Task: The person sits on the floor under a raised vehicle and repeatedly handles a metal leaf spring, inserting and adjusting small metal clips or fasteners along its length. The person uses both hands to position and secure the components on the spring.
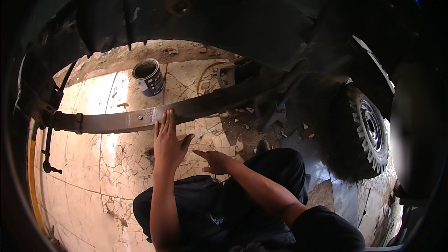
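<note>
My left hand (169, 144) lies with outstretched fingers against a long, dark leaf spring (107, 122) that curves across under a vehicle. Its fingertips touch the spring beside a paler patch, and I see nothing held in it. To the right and nearer to me, my right hand (215, 162) hovers over my lap, apart from the spring. One finger there points left toward my left hand, and the hand looks empty. A clamp (79, 122) wraps the spring near its left end.
An open dark paint can (150, 78) stands behind the spring on cracked floor tiles (84, 158). A wheel (371, 128) with a knobbly tyre is at right. The dark vehicle underside (224, 14) hangs overhead. A thin rod (49, 149) drops at left; rubble (172, 51) lies farther back.
</note>
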Demonstrator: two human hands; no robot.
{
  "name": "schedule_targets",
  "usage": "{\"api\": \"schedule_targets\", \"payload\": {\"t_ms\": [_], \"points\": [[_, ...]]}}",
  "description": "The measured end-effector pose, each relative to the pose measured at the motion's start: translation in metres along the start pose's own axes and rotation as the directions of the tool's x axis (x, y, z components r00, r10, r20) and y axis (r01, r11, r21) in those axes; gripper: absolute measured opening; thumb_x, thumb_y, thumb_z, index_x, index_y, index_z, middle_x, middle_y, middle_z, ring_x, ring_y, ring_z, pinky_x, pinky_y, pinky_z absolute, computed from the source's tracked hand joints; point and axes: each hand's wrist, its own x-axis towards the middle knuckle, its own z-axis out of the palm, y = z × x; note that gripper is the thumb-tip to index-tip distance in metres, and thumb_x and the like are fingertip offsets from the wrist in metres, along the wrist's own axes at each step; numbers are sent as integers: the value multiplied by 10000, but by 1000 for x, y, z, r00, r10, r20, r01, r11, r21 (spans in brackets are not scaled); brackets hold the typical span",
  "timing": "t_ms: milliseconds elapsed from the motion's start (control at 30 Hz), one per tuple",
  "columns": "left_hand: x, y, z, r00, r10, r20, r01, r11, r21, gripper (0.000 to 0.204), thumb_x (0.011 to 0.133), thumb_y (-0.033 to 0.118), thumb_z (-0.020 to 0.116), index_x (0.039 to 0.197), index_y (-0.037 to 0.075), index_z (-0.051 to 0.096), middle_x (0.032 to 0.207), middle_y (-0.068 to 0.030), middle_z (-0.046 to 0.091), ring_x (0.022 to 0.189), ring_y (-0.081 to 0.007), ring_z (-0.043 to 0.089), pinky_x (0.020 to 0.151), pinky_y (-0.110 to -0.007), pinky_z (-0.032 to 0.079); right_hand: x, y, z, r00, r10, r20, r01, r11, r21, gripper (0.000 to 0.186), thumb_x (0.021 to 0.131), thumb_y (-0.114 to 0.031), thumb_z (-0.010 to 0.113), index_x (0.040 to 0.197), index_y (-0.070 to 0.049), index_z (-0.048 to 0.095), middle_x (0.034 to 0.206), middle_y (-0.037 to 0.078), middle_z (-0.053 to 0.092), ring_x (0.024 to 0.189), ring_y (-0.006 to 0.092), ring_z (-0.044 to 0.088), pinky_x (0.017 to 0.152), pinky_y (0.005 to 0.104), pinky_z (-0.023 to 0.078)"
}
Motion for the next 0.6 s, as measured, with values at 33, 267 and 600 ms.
{"api": "schedule_targets", "payload": {"t_ms": [33,267,600], "points": [[4,1,1,997,37,-67,-36,999,22,1018,979,431,819,1701,-90,325,1776,-261,381,1684,-414,296,1390,-513,221,5,-2,1,1000,-12,5,12,1000,-7,962,979,-231,828,1770,-138,287,1400,333,683,1327,493,661,1125,540,520],[21,27,28,978,155,-140,-145,986,80,869,1000,404,794,1618,-110,462,1721,-313,438,1636,-434,387,1367,-508,299,18,33,21,991,-132,-24,133,988,74,886,927,-210,833,1700,-58,429,1259,339,726,1216,485,700,1077,527,538],[35,8,21,971,163,-173,-156,986,49,954,948,430,850,1666,-46,442,1756,-229,434,1661,-390,358,1358,-533,300,32,32,28,991,-135,-17,135,989,54,851,916,-270,843,1670,-76,498,1180,331,734,1157,479,720,1029,526,560]]}}
